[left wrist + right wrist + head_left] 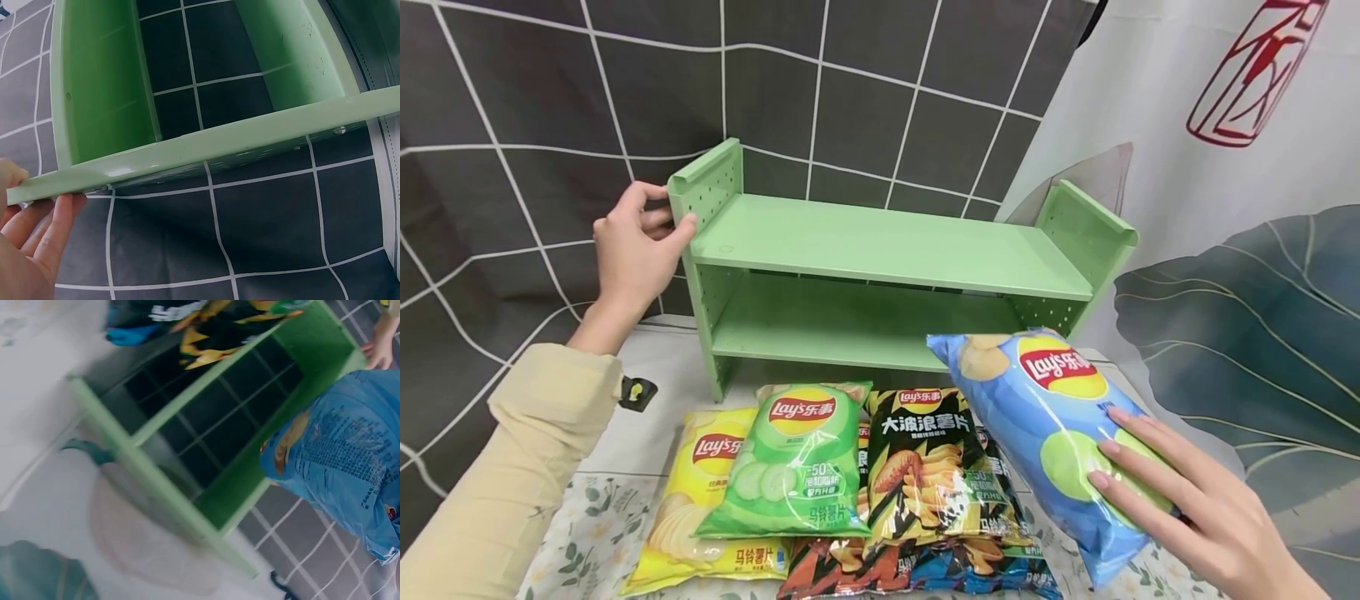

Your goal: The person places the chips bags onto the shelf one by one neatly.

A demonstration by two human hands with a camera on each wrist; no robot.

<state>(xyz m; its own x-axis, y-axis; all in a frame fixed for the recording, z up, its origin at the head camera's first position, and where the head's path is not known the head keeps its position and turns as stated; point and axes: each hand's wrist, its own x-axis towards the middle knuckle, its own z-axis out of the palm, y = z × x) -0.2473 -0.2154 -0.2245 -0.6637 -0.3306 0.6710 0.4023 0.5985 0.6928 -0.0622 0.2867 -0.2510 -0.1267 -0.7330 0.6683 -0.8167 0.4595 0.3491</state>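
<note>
A two-tier green metal shelf stands at the back. My left hand grips the upper front of its left side panel, thumb on one face and fingers on the other; the left wrist view shows these fingers against the panel edge. My right hand holds a blue bag of Lay's potato chips in the air, in front of the shelf's right end. Its fingers lie across the printed front; the thumb is hidden. In the right wrist view the bag's printed back shows.
Before the shelf lie a yellow chip bag, a green one and a black one, overlapping red and blue bags beneath. A dark grid-patterned cloth hangs behind. A floral cloth covers the tabletop.
</note>
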